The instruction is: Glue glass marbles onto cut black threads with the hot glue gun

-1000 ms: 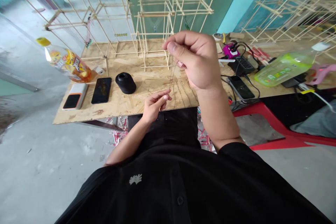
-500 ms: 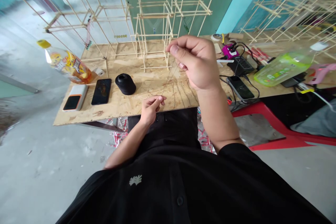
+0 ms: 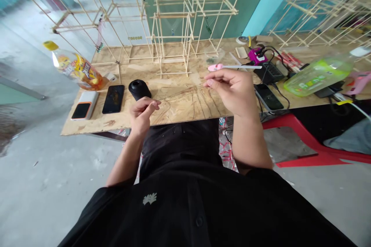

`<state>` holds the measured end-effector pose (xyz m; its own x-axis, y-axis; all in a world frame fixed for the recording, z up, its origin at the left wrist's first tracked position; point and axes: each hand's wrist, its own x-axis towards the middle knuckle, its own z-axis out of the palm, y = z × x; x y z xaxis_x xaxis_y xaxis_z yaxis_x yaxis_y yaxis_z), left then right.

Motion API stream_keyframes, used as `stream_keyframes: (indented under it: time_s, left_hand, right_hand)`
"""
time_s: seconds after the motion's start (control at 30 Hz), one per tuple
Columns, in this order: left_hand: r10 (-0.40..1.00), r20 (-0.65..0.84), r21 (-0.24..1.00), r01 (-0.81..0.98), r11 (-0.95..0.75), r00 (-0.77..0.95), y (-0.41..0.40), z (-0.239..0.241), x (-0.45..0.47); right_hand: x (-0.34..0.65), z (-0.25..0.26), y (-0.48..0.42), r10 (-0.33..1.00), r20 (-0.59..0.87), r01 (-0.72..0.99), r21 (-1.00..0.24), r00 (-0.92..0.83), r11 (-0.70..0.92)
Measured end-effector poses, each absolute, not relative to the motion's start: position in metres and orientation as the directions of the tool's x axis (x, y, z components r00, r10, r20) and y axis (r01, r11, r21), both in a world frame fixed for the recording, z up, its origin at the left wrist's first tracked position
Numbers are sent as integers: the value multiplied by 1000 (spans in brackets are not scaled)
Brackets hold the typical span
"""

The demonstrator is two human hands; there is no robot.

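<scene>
My left hand [image 3: 142, 114] and my right hand [image 3: 233, 92] each pinch an end of a thin brown thread [image 3: 179, 93] stretched between them, low over the front of the plywood board [image 3: 174, 73]. More loose threads lie on the board under the hands. Behind them stands a frame of thin bamboo sticks [image 3: 174, 23]. The fingers of both hands are closed in a pinch.
On the left of the board lie a drink bottle [image 3: 77, 67], a white power bank [image 3: 82, 106], a black phone [image 3: 113, 99] and a black round object [image 3: 139, 89]. On the right are a green bottle [image 3: 317, 75], a phone [image 3: 268, 97], cables, a pink glue gun [image 3: 359, 81] and a red stool [image 3: 304, 142].
My right hand dropped from in front of the stick frame down to just above the board. My left hand moved left. The thread went from near vertical to near level.
</scene>
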<state>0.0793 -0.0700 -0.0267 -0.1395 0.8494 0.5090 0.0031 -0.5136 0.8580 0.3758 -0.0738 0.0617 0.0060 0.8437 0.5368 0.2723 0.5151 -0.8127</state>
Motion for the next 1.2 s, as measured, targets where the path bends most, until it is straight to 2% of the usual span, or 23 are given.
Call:
stream_keyframes:
  time_s: [0.1,0.2,0.3,0.37,0.43,0.57,0.63,0.77,0.97,1.13,1.2]
  left_hand:
    - [804,589,808,98,-581,-84,-69,-16,69]
    - [797,604,790,133,-598,-9,-70,-8,63]
    - [818,567,804,150,-575,95,-72,1,59]
    - [848,502,833,170,-527,171,-74,7,59]
    - [872,431,857,196,-476,233,-77,13,61]
    - [876,358,881,195,-431,322,-81,24,68]
    - [875,344,885,193,-424,341,-82,28,70]
    - [867,348,883,188,-431,356,-83,28,69]
    - [906,319,888,246,-388,277,-84,10,65]
    - [888,459,806,418,-420,6,-101,-10,66]
    - [892,442,836,405,-370,-99,-114,-19,67]
  right_hand:
    - [385,48,-85,876,482,378,-808,-19,453]
    - [397,39,-91,920,356,488,-782,-161,388]
    - [407,37,-92,919,199,597,-709,-340,375]
    - [408,37,-90,907,142,638,-667,-398,384]
    - [402,39,-88,900,167,613,-681,-403,400]
    - [366,41,-85,877,290,387,-811,-383,438]
    - [343,40,-83,870,288,318,-847,-400,427]
    - [308,34,-78,845,240,292,-864,-478,411]
    - [298,20,-77,865,126,317,-897,-486,309]
    - [306,-4,-82,916,49,292,-940,-398,177]
    - [309,-12,-84,936,40,279,-949,-350,145]
